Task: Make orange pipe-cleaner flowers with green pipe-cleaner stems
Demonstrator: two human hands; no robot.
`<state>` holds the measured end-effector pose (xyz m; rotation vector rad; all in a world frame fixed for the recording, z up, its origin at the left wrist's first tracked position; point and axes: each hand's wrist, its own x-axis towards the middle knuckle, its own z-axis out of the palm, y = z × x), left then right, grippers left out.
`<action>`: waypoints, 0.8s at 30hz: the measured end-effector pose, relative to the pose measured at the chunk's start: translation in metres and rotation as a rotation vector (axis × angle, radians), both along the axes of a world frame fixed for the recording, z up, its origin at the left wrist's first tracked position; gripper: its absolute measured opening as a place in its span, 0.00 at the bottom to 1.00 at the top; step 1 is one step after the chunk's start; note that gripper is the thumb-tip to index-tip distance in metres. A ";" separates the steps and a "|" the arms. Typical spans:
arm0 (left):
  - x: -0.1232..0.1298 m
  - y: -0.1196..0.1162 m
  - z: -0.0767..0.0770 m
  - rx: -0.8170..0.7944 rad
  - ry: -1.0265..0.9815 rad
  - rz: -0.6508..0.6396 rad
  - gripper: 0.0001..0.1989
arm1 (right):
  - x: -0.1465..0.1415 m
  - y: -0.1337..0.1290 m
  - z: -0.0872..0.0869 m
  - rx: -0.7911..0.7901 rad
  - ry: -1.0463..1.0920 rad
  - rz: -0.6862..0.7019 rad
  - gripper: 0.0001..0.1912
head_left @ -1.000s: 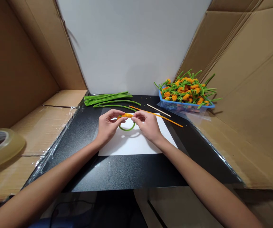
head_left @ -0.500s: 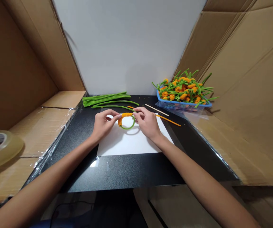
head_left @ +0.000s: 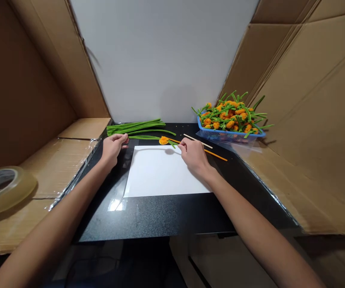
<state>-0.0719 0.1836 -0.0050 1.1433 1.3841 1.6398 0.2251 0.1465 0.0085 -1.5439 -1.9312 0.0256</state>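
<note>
An orange fuzzy coil [head_left: 163, 140], bunched up small, hangs a little above the white sheet, with short green ends [head_left: 173, 144] sticking out on its right. My right hand [head_left: 194, 156] is closed in a pinch at a green end of it, over the sheet's upper right. At the sheet's left, my left hand [head_left: 112, 150] has thumb and forefinger pinched on a green pipe cleaner [head_left: 144, 137] that runs rightward to the coil. Another green strand lies close along it, so the two are hard to tell apart. A thin shadow crosses the sheet below.
A bundle of green pipe cleaners [head_left: 136, 126] lies behind my left hand. A pale stick [head_left: 198, 141] and an orange stick [head_left: 216, 154] lie at the right. The blue basket [head_left: 232, 134] holds orange-and-green pieces. White paper [head_left: 160, 176], a tape roll [head_left: 7, 188] and cardboard walls [head_left: 313, 100] surround.
The large green ring with its orange coil has closed up into a small orange bunch. My left hand moved left and my right hand slightly right, so they are further apart.
</note>
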 end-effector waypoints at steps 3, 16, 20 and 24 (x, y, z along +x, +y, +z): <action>0.011 -0.009 0.006 -0.046 -0.073 -0.121 0.21 | -0.003 -0.001 -0.003 -0.016 0.076 0.030 0.09; 0.066 -0.046 -0.002 -0.098 0.261 -0.531 0.24 | -0.031 -0.022 -0.004 0.077 -0.059 0.211 0.07; 0.070 -0.052 0.000 0.013 0.535 -0.482 0.22 | -0.034 -0.022 -0.003 0.056 -0.177 0.303 0.11; 0.062 -0.050 0.005 0.136 0.831 -0.478 0.21 | -0.027 -0.017 -0.002 0.004 -0.180 0.269 0.13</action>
